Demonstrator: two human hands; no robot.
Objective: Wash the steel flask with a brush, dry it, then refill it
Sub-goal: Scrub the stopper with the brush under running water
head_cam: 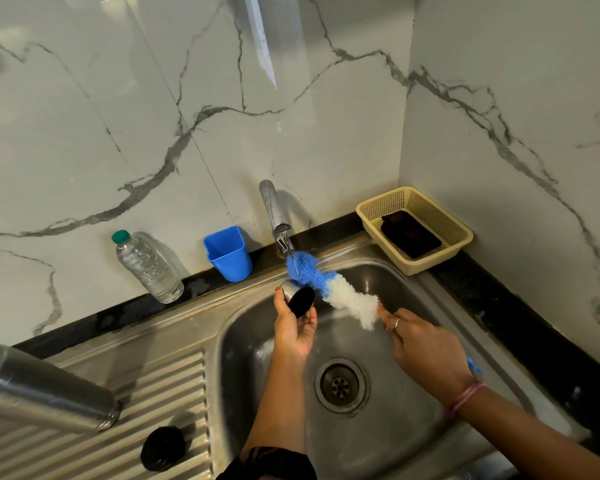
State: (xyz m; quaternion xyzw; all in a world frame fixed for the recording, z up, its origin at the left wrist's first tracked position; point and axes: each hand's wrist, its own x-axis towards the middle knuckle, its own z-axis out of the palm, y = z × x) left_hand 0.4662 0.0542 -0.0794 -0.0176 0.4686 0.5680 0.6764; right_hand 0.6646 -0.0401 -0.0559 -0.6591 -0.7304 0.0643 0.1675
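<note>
Brush (329,289) head sits under the tap (277,223) spout at frame centre, blue end touching the small steel cap (297,296) with its dark underside. Left hand (293,332) grips that cap, fingers curled round it, over the sink (413,282) basin. Right hand (426,351) is clamped on the brush handle just behind the white bristles, index finger stretched along it; blue handle tip shows past the wrist.

Steel flask (45,389) body lies on its side on the ribbed drainboard, lower left of frame, well apart from both hands. Black lid piece (163,448) rests on the drainboard just below and right of it.

Judgement: cap scrubbing step, flask body possibly still to be dried and refilled.

To do it well:
- keep cap low over the basin so splash stays in
- rotate cap in the left hand while the brush works the rim and inner face
- short strokes; long brush levers easily from a rear grip
- wet steel is slippery, so hold firmly

Also present: water bottle (148,268) and blue cup (227,252) at the backsplash, left of centre; beige basket (461,237) with a dark item, right of centre.
</note>
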